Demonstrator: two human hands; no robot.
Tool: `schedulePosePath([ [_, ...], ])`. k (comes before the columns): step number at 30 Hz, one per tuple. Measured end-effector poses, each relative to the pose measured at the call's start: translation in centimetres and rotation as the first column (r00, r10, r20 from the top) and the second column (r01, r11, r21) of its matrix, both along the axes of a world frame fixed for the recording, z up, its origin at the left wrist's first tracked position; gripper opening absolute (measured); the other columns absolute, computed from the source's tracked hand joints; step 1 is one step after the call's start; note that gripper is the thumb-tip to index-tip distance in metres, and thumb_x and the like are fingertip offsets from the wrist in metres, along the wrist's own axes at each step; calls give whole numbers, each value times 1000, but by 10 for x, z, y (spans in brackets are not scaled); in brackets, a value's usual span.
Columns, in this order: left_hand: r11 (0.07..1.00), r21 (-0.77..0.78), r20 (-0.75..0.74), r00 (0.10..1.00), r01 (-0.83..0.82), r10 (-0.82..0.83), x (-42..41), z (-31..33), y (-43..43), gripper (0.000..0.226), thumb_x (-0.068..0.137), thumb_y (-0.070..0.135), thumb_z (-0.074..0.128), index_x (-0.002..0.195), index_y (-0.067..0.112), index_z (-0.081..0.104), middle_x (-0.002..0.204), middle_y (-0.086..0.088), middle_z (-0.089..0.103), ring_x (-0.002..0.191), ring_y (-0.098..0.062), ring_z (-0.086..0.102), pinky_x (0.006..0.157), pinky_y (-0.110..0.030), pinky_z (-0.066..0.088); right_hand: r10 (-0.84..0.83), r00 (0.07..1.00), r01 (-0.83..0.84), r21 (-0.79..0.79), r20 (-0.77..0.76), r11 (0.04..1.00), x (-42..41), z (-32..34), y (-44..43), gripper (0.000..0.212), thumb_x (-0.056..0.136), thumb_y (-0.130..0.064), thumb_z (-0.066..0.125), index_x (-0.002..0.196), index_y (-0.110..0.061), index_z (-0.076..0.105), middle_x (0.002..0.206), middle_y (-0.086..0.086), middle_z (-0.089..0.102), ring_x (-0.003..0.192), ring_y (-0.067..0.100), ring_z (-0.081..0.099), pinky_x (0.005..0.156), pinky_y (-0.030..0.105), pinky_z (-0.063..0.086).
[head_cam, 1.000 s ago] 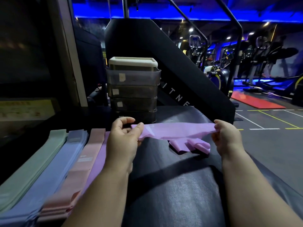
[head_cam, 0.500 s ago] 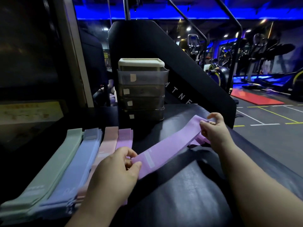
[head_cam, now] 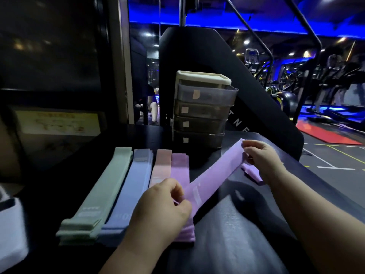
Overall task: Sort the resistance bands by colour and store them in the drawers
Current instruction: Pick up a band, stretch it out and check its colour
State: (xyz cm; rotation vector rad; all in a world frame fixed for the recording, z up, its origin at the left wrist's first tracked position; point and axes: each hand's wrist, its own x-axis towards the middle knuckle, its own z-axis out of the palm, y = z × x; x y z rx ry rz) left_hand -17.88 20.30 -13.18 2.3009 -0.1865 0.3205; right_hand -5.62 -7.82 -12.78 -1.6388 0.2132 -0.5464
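Purple resistance band (head_cam: 213, 175) hangs taut between both hands, its long axis running diagonally from near left to far right. The left hand (head_cam: 160, 210) pinches the near end directly over the purple pile (head_cam: 179, 167). The right hand (head_cam: 262, 157) pinches the far end, well right of that pile and nearer the drawer unit (head_cam: 203, 115). To lie along the pile, the far end would probably need to swing left.
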Motion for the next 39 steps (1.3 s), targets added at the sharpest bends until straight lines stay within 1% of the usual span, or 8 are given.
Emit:
schedulePosePath([
  [5,998,-61,-32,999,33,-35,0,1,14,16,79,25,62,84,31,48,78,9,63,67,-8,55,58,-22,40,81,996,-83,-67,-29,994,29,8,36,38,85,12,46,110,-9,66,87,5,66,67,12,58,55,16,46],
  [7,998,-57,-17,999,41,-42,0,2,18,18,80,26,59,86,33,44,78,8,64,63,-7,52,57,-21,38,66,997,-68,-67,-27,995,37,11,51,36,84,12,47,100,-15,66,88,8,66,71,15,66,51,15,45],
  [11,999,-36,17,1000,18,-18,1,4,22,13,83,30,57,82,30,45,76,10,65,70,-7,57,62,-23,44,44,997,-53,-127,-70,990,49,12,80,22,63,-10,61,76,-26,68,93,9,70,90,29,71,64,30,44],
  [18,994,17,-83,991,104,-102,0,2,24,10,81,31,57,82,27,48,76,7,63,80,-10,60,76,-29,52,47,993,-66,-170,-113,983,68,-5,115,20,68,-3,65,65,-22,71,67,2,70,66,25,64,61,34,45],
  [23,981,110,-135,980,159,-144,-1,0,23,11,85,34,52,89,25,47,91,5,64,91,-15,58,80,-32,49,91,985,-121,-205,-148,971,71,-17,137,33,79,5,55,86,-19,75,73,-1,70,57,13,56,52,23,44],
  [28,965,203,-109,984,164,-144,-1,-4,25,11,87,33,49,93,24,47,94,4,62,92,-18,57,78,-31,46,99,978,-152,-306,-182,940,74,-30,152,36,80,8,54,89,-22,72,63,-10,63,46,0,52,43,13,40],
  [34,949,268,-123,983,164,-135,0,-8,21,13,88,33,48,96,23,45,99,4,61,98,-21,56,76,-30,42,44,978,-138,-468,-206,873,78,-39,152,36,82,-1,51,95,-26,72,88,-2,68,82,17,62,70,24,47],
  [39,936,309,-129,982,170,-136,1,-10,20,14,88,32,47,98,22,45,102,4,61,101,-25,55,81,-32,44,8,978,-119,-533,-207,838,79,-41,151,33,86,-4,51,103,-23,71,93,0,64,83,16,56,69,21,39],
])
